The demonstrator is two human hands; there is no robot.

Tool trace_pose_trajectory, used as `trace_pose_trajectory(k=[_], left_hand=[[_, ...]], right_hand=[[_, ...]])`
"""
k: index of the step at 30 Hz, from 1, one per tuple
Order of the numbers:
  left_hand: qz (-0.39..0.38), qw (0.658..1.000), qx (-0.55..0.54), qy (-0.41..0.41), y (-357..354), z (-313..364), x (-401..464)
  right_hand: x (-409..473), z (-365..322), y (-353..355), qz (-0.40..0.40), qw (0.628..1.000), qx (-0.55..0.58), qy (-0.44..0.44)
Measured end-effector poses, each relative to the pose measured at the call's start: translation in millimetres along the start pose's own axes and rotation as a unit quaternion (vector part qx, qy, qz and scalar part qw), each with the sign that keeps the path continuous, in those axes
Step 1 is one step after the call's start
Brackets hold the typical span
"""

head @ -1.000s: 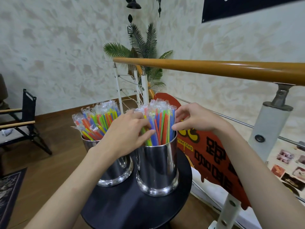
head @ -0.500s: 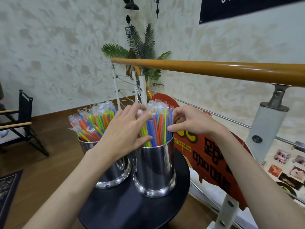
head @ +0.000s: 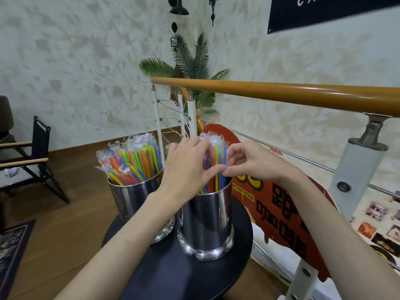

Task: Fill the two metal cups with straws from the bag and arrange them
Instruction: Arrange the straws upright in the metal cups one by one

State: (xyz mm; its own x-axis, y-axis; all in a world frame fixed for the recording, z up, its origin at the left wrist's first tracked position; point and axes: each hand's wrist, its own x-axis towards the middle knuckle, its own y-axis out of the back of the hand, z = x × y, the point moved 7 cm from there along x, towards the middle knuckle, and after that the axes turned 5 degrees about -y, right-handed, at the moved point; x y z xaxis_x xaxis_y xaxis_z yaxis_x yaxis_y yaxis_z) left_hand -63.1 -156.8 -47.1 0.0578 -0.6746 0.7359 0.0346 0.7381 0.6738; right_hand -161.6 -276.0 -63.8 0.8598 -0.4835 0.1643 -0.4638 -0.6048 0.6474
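Mottled cream plaster covers the walls, which meet in a corner where an artificial palm stands behind a stair railing. That railing has a round orange-brown wooden handrail carried on white posts with steel fittings and thin steel cross wires. A dark banner with white letters hangs high on the right wall, and black ornaments hang near the corner. Brown wood planks make up the floor, with a dark-framed folding chair at the left and the edge of a patterned rug below it. A red coffee shop sign with black Korean lettering leans against the railing, photographs lying beyond it.

Near the camera stands a small round black table. Two polished metal cups sit on it just beside each other. The left cup is packed with wrapped coloured straws fanning leftward. The right cup holds more upright straws. The left hand curls around this bundle from the left, fingers over the wrapper tops. The right hand pinches straws at the bundle's right side, its fingertips meeting the left thumb above the rim.
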Motion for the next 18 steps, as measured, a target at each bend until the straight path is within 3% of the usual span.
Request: trace_pose_trajectory(k=[8, 18], left_hand=[[-0.004, 0.989, -0.145, 0.031, 4.1, -15.9, -1.2], [-0.059, 0.978, -0.184, 0.078, 7.2, -30.4, -2.7]], right_hand=[[5.5, -6.7, -9.4, 0.035, 0.999, -0.007, 0.030], [6.5, -6.5, -14.7, 0.045, 0.999, -0.010, 0.018]])
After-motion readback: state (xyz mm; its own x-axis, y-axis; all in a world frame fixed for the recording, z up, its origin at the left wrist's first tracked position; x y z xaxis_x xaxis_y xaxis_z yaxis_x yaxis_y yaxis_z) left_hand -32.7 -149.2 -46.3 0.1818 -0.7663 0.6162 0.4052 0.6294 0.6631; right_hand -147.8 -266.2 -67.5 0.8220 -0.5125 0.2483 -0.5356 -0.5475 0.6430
